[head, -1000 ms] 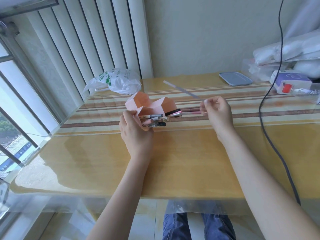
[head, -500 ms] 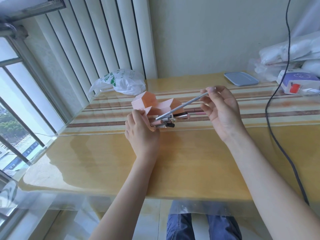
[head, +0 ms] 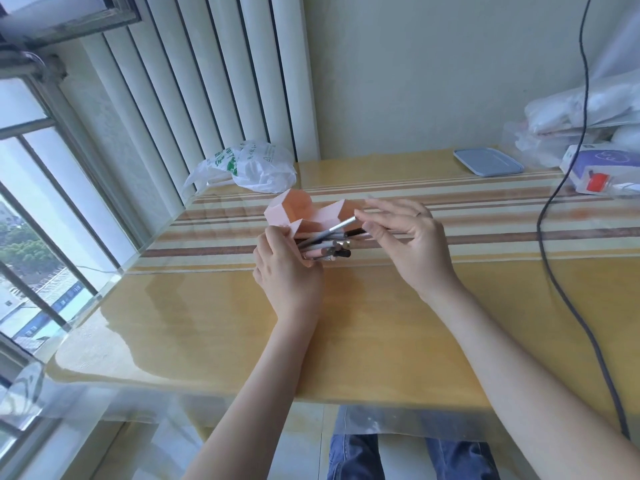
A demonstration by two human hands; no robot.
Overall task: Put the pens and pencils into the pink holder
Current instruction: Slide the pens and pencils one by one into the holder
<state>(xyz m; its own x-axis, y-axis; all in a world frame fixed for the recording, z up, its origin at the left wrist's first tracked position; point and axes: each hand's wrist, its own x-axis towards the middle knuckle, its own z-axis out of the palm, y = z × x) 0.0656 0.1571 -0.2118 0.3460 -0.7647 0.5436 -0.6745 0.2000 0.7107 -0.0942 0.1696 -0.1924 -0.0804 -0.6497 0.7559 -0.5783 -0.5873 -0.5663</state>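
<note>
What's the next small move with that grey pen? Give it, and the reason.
Probably slide the grey pen further into the pink holder and let go. The right hand pinches its outer end, its tip already sits among the other pens, and the left hand grips the holder.

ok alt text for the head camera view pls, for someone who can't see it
A person's right hand slides a grey pen into a pink holder lying on its side on a yellow striped table, while the left hand steadies the holder, already packed with pens. A white plastic bag sits behind.
</note>
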